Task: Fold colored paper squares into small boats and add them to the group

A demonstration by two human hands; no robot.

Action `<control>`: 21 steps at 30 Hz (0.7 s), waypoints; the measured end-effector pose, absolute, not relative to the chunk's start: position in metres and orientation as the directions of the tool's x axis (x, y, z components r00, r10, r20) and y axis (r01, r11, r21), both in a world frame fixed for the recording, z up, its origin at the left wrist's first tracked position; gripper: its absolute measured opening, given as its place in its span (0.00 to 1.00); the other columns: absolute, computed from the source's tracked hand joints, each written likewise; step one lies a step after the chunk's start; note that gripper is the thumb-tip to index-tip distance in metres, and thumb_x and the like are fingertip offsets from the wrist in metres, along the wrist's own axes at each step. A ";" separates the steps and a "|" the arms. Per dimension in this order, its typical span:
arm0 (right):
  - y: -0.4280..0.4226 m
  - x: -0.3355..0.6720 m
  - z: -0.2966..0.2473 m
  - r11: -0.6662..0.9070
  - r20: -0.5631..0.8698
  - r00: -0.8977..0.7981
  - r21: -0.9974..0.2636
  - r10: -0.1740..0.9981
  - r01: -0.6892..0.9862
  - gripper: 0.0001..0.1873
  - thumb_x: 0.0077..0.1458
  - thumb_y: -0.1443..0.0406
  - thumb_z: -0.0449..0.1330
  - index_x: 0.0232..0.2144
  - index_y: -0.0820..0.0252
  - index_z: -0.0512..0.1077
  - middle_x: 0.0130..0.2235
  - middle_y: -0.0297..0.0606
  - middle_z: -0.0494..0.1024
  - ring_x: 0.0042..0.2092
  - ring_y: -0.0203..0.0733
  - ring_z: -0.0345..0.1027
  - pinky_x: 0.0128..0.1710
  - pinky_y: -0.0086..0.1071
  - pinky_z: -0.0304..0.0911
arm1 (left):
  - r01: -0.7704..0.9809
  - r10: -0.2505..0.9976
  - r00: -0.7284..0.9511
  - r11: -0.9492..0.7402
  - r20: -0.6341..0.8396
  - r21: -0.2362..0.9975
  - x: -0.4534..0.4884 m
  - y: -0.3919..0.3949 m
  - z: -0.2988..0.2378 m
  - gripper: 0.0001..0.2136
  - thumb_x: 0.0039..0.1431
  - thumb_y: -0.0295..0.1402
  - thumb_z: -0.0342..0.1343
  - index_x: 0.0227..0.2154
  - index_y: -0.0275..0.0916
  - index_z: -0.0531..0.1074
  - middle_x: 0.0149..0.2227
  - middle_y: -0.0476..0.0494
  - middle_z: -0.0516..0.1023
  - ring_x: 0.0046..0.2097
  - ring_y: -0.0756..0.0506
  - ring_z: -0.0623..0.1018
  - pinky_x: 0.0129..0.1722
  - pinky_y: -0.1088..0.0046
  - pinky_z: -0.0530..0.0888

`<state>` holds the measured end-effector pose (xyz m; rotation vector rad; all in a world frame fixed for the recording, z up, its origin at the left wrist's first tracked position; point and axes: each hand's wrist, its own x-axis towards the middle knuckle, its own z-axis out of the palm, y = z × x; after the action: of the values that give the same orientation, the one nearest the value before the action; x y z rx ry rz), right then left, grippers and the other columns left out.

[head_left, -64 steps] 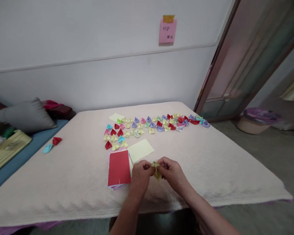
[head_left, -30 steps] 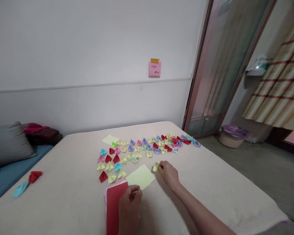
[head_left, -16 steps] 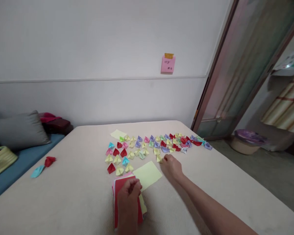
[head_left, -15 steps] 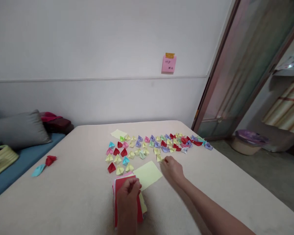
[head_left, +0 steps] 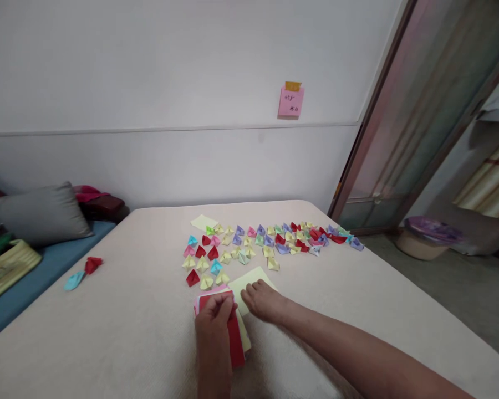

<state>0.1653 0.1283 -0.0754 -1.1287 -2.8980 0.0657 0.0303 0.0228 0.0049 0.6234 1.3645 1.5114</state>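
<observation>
My left hand [head_left: 213, 320] rests curled on a stack of coloured paper squares [head_left: 235, 338] with a red sheet on top; its fingers pinch the stack's far edge. My right hand [head_left: 263, 301] lies on a loose pale yellow sheet [head_left: 249, 277] just right of the stack, fingers bent down onto the paper. Beyond both hands, several small folded paper pieces [head_left: 249, 246] in yellow, red, blue, purple and pink lie in rows on the cream cloth. The nearest yellow folded piece [head_left: 273, 264] sits free just past the sheet.
The cream-covered table [head_left: 357, 299] ends at the right, with bare floor beyond. A red and a blue folded piece [head_left: 83, 271] lie apart at the left edge. A grey cushion [head_left: 41, 213] sits on a blue bench at left. A pink note [head_left: 290, 101] hangs on the wall.
My right hand let go of the yellow folded piece beside the rows and drew back onto the loose yellow sheet. My left hand stayed on the paper stack.
</observation>
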 end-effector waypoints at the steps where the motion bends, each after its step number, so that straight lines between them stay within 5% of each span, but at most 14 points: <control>1: 0.130 0.163 -0.076 0.725 0.013 -0.726 -0.057 0.688 0.686 0.09 0.55 0.69 0.51 0.39 0.64 0.68 0.38 0.48 0.74 0.41 0.48 0.66 0.43 0.39 0.53 | -0.319 0.889 -0.397 0.097 -0.226 0.943 0.030 0.023 0.005 0.11 0.45 0.40 0.60 0.24 0.36 0.71 0.20 0.52 0.70 0.21 0.53 0.67 0.22 0.78 0.63; 11: 0.086 0.220 -0.066 0.319 0.122 -0.296 -0.304 0.947 0.898 0.17 0.62 0.65 0.41 0.34 0.62 0.69 0.28 0.41 0.77 0.30 0.43 0.71 0.28 0.30 0.57 | -0.265 0.897 -0.387 0.114 -0.214 0.957 0.027 0.022 -0.002 0.12 0.47 0.42 0.57 0.26 0.36 0.72 0.21 0.50 0.72 0.21 0.51 0.68 0.23 0.76 0.65; 13: 0.072 0.230 -0.063 0.218 0.096 -0.204 -0.638 0.974 0.739 0.20 0.61 0.58 0.43 0.30 0.63 0.70 0.26 0.39 0.77 0.28 0.43 0.70 0.27 0.30 0.58 | -0.235 0.917 -0.357 0.093 -0.175 0.967 0.032 0.023 -0.004 0.12 0.46 0.40 0.58 0.26 0.35 0.72 0.23 0.48 0.73 0.24 0.50 0.71 0.26 0.75 0.67; 15: 0.061 0.234 -0.058 0.059 0.006 -0.152 -0.937 0.988 0.345 0.20 0.55 0.52 0.51 0.27 0.63 0.71 0.25 0.38 0.77 0.27 0.43 0.69 0.27 0.31 0.60 | -0.194 0.937 -0.312 0.099 -0.157 0.976 0.040 0.025 -0.005 0.10 0.45 0.39 0.58 0.24 0.35 0.72 0.23 0.47 0.74 0.26 0.49 0.72 0.28 0.75 0.67; 18: 0.049 0.235 -0.047 -0.119 -0.101 -0.181 -0.988 0.978 -0.094 0.18 0.48 0.51 0.60 0.27 0.61 0.73 0.26 0.37 0.78 0.27 0.43 0.70 0.31 0.34 0.63 | -0.108 0.960 -0.236 0.126 -0.149 0.986 0.052 0.024 -0.007 0.09 0.45 0.37 0.57 0.23 0.35 0.71 0.21 0.47 0.72 0.26 0.49 0.71 0.28 0.75 0.66; 21: 0.043 0.236 -0.038 -0.186 -0.144 -0.197 -0.959 0.970 -0.212 0.17 0.45 0.52 0.62 0.27 0.60 0.75 0.26 0.37 0.78 0.27 0.43 0.70 0.33 0.35 0.64 | -0.045 0.970 -0.201 0.133 -0.139 0.990 0.061 0.022 -0.010 0.08 0.47 0.36 0.56 0.26 0.36 0.72 0.22 0.47 0.72 0.26 0.49 0.71 0.27 0.75 0.66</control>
<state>0.2361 0.0435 -0.0375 -1.0618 -1.0777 1.5668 0.0611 0.0220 -0.0100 0.9806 1.3954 1.2666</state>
